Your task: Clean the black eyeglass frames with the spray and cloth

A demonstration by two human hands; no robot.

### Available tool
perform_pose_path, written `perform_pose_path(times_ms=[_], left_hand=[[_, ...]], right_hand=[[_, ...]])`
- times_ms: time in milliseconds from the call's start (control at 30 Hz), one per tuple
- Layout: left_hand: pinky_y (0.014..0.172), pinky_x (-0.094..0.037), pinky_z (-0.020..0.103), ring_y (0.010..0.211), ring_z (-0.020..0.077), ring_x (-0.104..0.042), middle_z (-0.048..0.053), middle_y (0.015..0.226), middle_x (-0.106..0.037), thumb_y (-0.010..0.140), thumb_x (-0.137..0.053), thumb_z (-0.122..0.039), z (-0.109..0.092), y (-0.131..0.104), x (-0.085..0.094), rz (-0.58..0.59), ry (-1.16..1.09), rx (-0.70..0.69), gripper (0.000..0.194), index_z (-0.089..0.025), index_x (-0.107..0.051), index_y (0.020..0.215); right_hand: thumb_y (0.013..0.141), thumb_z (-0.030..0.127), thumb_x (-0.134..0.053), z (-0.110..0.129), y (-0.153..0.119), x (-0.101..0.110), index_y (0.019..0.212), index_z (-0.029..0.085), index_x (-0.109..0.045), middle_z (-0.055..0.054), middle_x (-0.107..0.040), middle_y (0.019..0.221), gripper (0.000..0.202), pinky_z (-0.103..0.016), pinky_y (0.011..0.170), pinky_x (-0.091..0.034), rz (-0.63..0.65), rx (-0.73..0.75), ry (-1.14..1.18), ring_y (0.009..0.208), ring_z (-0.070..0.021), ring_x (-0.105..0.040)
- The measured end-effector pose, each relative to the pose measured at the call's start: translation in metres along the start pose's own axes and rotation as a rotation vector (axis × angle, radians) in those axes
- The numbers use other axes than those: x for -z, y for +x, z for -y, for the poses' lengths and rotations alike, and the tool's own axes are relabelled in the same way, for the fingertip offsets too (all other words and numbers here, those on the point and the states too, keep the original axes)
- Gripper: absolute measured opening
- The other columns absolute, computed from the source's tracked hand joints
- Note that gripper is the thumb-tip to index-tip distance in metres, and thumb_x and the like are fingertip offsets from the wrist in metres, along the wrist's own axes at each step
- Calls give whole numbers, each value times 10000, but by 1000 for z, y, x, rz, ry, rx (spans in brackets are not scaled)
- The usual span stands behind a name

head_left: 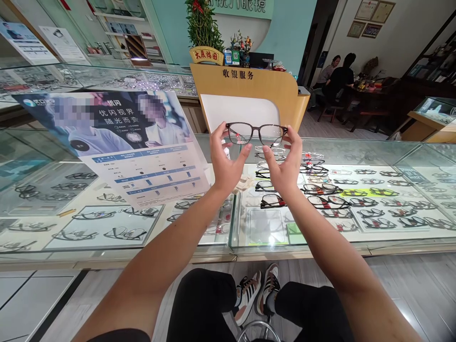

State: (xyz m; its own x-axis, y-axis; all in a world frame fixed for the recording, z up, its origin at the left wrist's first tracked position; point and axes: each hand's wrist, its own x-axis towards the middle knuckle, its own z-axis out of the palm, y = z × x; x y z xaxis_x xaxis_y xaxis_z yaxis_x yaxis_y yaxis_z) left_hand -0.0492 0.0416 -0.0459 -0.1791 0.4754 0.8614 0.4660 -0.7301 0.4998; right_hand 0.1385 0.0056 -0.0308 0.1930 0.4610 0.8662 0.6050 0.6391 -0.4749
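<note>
Closest were the person's black trousers (199,306) and striped shoes (248,294), below the edge of a glass table (213,258). Over it, the left hand (229,161) and the right hand (286,167) were holding one pair of dark-framed glasses (255,128), each pinching one end. To the left was a printed sheet (149,159). Farther stood a green plant (204,28); two people (342,80) sat at the back.
</note>
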Motion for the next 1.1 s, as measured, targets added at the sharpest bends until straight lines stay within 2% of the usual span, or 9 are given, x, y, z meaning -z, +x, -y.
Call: perform_pose_path(times_ms=[167,367,700,867,1033,1100], left_hand=[[1143,-648,502,1581,380,-598,188,1739,-517,998,-778,-755,1,-1,-1,-13,-43,27,917,-356,-408,1736],[1235,-588,508,1643,392,-550,175,1773,-489,981,-808,-739,-4,-2,0,3,-72,63,948,-371,-376,1740],[1178,-618,482,1576,371,-632,172,1747,-546,995,-760,-778,10,-2,-3,24,-90,116,925,-377,-388,1741],[1123,-631,459,1533,359,-669,167,1693,-606,962,-790,-800,14,-1,-4,33,-129,156,910,-360,-452,1684],[1148,-615,473,1521,360,-673,159,1702,-599,947,-819,-786,14,-1,-4,52,-131,158,910,-367,-466,1673],[1183,-600,494,1532,365,-664,159,1706,-594,954,-814,-780,13,-1,-3,68,-126,159,907,-372,-462,1684]], right_hand=[[1110,705,-631,-3,0,-1,1756,356,-387,-178,-573,1691,774,-642,1178,-604,36,1,23,1479,-362,-653],[1121,724,-593,-8,-2,-1,1800,352,-306,-192,-546,1727,825,-642,1214,-580,92,-21,13,1497,-381,-647],[1149,646,-586,-3,0,1,1849,408,-231,-167,-504,1794,820,-711,1280,-531,124,58,2,1677,-411,-514],[1152,638,-575,0,1,2,1827,383,-327,-164,-519,1809,763,-686,1274,-548,113,-63,147,1635,-396,-570],[1162,662,-518,1,9,4,1620,345,-665,-127,-675,1675,575,-655,1353,-500,86,-204,384,1608,-359,-607],[1149,671,-556,3,13,5,1511,336,-746,-115,-738,1592,528,-615,1334,-535,85,-244,466,1546,-337,-667]])
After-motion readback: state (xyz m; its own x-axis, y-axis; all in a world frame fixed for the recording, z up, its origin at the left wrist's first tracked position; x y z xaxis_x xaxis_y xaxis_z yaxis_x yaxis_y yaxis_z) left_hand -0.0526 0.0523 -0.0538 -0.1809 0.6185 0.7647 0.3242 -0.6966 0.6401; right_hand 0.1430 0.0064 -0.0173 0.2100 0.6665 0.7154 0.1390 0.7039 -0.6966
